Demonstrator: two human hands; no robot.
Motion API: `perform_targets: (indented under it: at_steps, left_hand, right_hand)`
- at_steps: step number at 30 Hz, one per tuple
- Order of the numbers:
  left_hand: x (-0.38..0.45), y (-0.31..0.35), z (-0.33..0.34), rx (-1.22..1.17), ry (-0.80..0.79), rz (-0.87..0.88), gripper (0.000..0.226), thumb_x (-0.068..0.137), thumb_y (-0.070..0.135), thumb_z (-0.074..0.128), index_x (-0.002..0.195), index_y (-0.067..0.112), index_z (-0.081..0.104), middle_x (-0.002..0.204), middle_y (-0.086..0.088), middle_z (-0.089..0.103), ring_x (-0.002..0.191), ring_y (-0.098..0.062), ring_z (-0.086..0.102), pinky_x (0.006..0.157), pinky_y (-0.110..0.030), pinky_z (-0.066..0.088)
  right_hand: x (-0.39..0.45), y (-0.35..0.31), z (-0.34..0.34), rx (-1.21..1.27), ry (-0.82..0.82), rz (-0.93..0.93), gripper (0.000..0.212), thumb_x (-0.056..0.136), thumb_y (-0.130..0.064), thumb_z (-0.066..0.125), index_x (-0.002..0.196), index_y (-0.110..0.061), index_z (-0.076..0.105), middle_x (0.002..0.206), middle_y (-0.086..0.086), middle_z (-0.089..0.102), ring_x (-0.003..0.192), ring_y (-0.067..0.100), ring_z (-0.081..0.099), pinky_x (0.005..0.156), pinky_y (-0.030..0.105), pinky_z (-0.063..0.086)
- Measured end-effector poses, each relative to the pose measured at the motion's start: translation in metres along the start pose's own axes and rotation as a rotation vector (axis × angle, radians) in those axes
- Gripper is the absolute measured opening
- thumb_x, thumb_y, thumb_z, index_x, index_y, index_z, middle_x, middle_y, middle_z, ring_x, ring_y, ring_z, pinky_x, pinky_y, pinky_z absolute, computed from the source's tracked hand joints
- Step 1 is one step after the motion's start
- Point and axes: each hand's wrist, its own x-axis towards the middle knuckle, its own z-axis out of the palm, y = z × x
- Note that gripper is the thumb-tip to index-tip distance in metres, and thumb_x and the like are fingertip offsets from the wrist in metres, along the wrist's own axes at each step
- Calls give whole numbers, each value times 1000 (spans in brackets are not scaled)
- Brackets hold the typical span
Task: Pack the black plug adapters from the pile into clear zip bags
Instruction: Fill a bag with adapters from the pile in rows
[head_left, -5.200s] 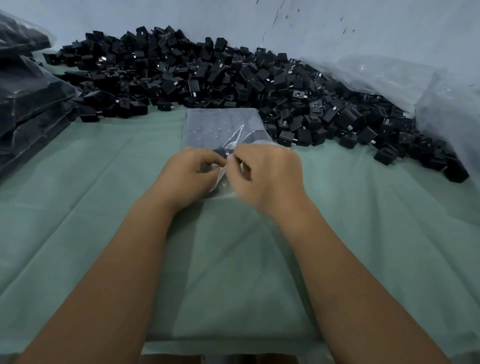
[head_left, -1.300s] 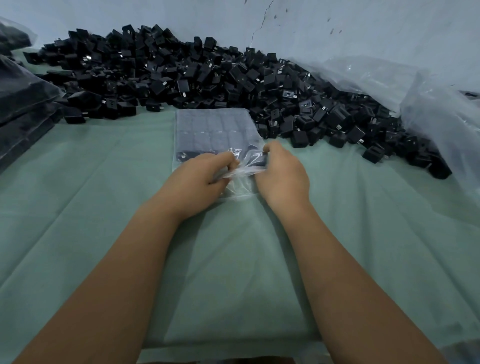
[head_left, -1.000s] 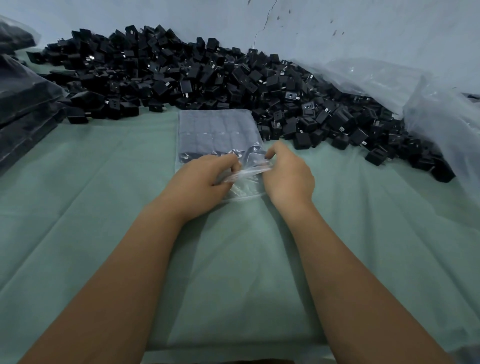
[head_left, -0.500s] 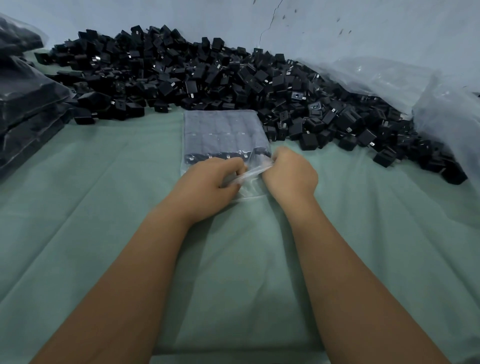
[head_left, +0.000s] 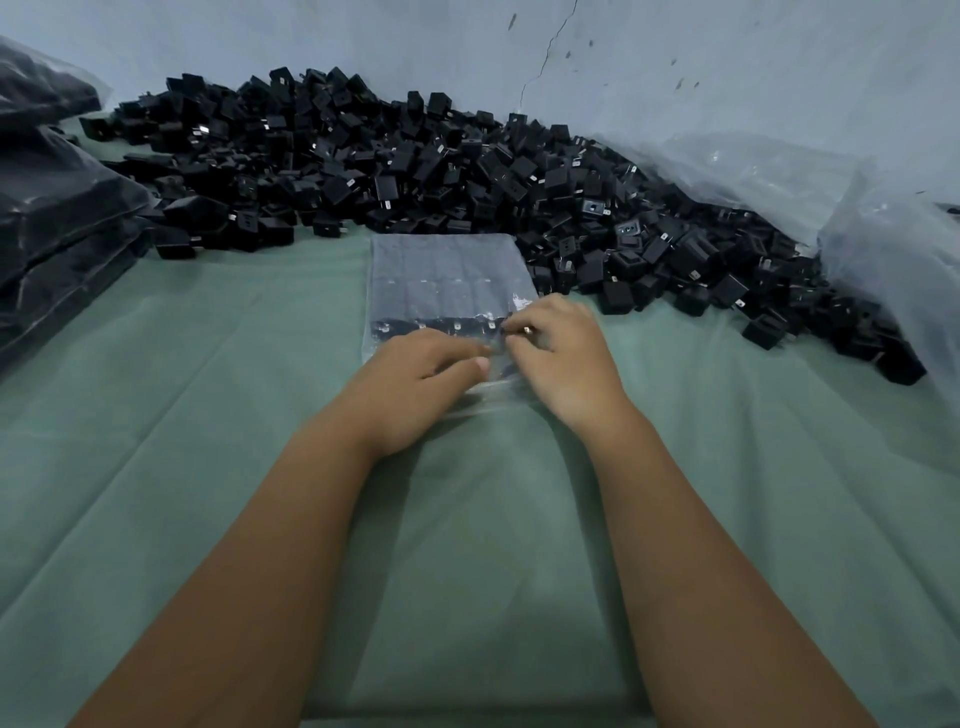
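Head view: at the far left edge of the frame, dark filled bags (head_left: 57, 218) lie stacked on the green cloth (head_left: 171, 415) that covers the work surface. To their right, across the upper middle of the frame, the pile of black plug adapters (head_left: 415, 166) runs along the foot of the pale wall (head_left: 727, 67) and slopes down toward the right side.

In the centre, just below the pile, a clear zip bag (head_left: 447, 275) lies flat on the cloth with its mouth toward the person. Rows of adapters fill it; the nearest row shows as a dark band with small metal prongs just above the hands.

The left hand (head_left: 415, 384) rests on the near end of the bag, fingers bent and the thumb pressing the plastic down near the mouth. Just beside it, the right hand (head_left: 563, 353) has its fingertips bunched together in a narrow pinch on the bag's edge at the right corner of the mouth; a small glint shows between them, too blurred to identify. The two hands are nearly touching above the bag's mouth.

At the upper right, crumpled clear plastic sheeting (head_left: 779, 176) drapes over the pile's end and runs down the right edge of the frame.
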Motion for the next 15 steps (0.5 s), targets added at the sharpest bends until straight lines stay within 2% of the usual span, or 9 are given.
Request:
perform_targets:
  at_steps: [2, 4, 7, 10, 13, 15]
  left_hand:
    - [0, 0, -1, -16, 26, -36, 65, 79, 58, 31, 90, 6, 68, 95, -12, 68, 94, -19, 58, 89, -46, 43]
    - [2, -1, -3, 18, 58, -71, 52, 84, 53, 33, 83, 16, 69, 93, -3, 69, 97, -19, 58, 90, -46, 44]
    - [6, -7, -3, 101, 180, -108, 27, 93, 32, 49, 87, 17, 70, 94, 1, 67, 98, -22, 55, 88, -43, 45]
    - [8, -12, -1, 117, 236, -114, 16, 93, 19, 56, 90, 14, 71, 95, 0, 66, 101, -23, 53, 89, -40, 43]
    - [9, -14, -1, 114, 229, -106, 12, 90, 15, 60, 89, 14, 72, 96, 1, 65, 102, -23, 52, 90, -35, 42]
    - [9, -14, -1, 128, 229, -108, 11, 89, 15, 62, 88, 16, 72, 97, 3, 64, 103, -22, 51, 91, -35, 41]
  right_hand:
    - [2, 3, 3, -101, 5, 23, 14, 87, -21, 55, 89, -24, 69, 94, -11, 55, 102, 10, 42, 79, 26, 38]
    - [2, 5, 4, -83, 6, 32, 13, 87, -22, 55, 89, -24, 68, 90, -12, 54, 98, 9, 40, 77, 25, 35]
    - [2, 5, 4, -80, -29, 27, 8, 87, -28, 57, 89, -27, 64, 86, -14, 52, 95, 9, 41, 80, 27, 37]
    - [1, 3, 2, -27, -34, 49, 7, 84, -30, 58, 83, -31, 65, 85, -15, 55, 92, 10, 47, 81, 28, 41]
    - [4, 4, -4, 144, 109, 135, 13, 83, -25, 56, 79, -28, 68, 85, -12, 64, 87, 9, 58, 81, 31, 49]
    - [12, 11, -12, 134, 258, 191, 19, 86, -21, 55, 98, -29, 69, 102, -11, 60, 102, 13, 55, 87, 29, 45]
